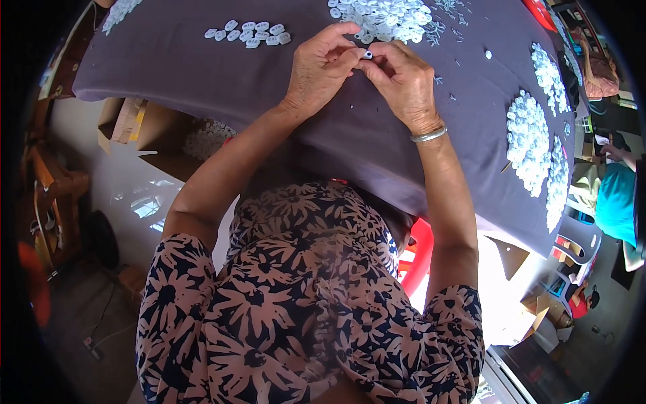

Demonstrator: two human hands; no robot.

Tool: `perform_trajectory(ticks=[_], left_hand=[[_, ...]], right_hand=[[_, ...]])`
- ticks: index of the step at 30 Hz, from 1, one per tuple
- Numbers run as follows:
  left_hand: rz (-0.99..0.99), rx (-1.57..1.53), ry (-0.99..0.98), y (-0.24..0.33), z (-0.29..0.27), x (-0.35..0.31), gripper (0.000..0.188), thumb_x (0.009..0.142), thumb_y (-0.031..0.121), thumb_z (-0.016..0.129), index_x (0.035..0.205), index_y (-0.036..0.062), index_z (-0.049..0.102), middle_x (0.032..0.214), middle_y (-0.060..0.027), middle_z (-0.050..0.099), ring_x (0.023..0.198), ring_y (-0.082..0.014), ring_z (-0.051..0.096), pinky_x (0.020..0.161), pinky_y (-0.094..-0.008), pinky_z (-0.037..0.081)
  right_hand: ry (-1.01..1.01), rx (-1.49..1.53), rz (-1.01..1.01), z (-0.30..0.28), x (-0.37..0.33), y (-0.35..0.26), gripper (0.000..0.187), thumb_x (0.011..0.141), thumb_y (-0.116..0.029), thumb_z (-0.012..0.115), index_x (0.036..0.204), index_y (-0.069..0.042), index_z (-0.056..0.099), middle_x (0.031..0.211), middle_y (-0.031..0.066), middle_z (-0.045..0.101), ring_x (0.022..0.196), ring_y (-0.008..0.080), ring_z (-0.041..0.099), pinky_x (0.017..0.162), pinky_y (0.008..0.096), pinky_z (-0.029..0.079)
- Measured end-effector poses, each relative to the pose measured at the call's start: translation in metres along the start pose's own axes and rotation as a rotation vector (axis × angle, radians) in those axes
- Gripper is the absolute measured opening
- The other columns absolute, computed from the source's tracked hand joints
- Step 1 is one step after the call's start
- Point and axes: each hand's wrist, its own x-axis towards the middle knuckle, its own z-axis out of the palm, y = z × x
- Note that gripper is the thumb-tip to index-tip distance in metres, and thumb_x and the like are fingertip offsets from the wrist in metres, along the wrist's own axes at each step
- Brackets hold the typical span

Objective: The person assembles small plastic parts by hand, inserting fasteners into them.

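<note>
Across most of my view of the bench I have a table covered in dark purple-grey cloth (202, 74), and below it the wearer's navy top with pale pink flowers (269, 289). Under the table's left side I make out an open brown cardboard box (161, 143) with pale pieces beside it. On the cloth, the broad heap of small white oval plastic pieces (387, 20) lies just beyond the hands, while elongated white heaps (528, 141) spread along the right edge. The bare left hand (321, 71) comes in from the lower left, the bare right hand (407, 84) from the lower right, and they meet near the heap. To their left I see a loose cluster of white ovals (252, 34), and on the right wrist a silver bangle (429, 135). Smallest of all is the tiny white piece with a dark end (367, 55), raised between the fingertips: the left thumb and forefinger pinch it, and the right fingertips close in at its dark end, though I can't tell whether they grip or merely touch. Its visible length runs roughly left to right, dark end pointing right; fingers hide the rest.
</note>
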Motion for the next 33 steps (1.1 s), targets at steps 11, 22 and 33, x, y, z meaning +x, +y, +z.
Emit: perform_trajectory(ticks=[11, 22, 33], left_hand=[[0.178, 0.342, 0.069, 0.003, 0.008, -0.007, 0.023, 0.088, 0.007, 0.060, 0.111, 0.0027, 0.060, 0.082, -0.0062, 0.066, 0.071, -0.0084, 0.062, 0.065, -0.0222, 0.051], [-0.045, -0.243, -0.106, 0.001, 0.004, -0.002, 0.047, 0.087, 0.003, 0.061, 0.129, 0.0044, 0.040, 0.096, -0.0067, 0.061, 0.086, -0.0126, 0.060, 0.070, -0.0264, 0.053], [-0.030, -0.110, -0.089, 0.004, -0.001, 0.002, 0.040, 0.085, 0.002, 0.062, 0.122, 0.0037, 0.048, 0.085, -0.0042, 0.064, 0.077, -0.0112, 0.064, 0.063, -0.0228, 0.051]], right_hand=[[0.027, -0.094, 0.026, 0.005, -0.004, -0.011, 0.017, 0.078, -0.008, 0.065, 0.094, -0.006, 0.063, 0.083, 0.0103, 0.062, 0.070, 0.0306, 0.062, 0.059, 0.0368, 0.051], [0.146, 0.528, 0.248, 0.009, -0.002, -0.005, 0.015, 0.088, -0.007, 0.059, 0.097, 0.000, 0.068, 0.092, 0.0056, 0.062, 0.084, 0.0119, 0.059, 0.074, 0.0241, 0.048], [0.054, 0.527, 0.415, -0.001, 0.002, -0.007, 0.017, 0.092, -0.017, 0.056, 0.102, -0.004, 0.063, 0.080, -0.0016, 0.057, 0.066, 0.0048, 0.049, 0.060, 0.0196, 0.043]])
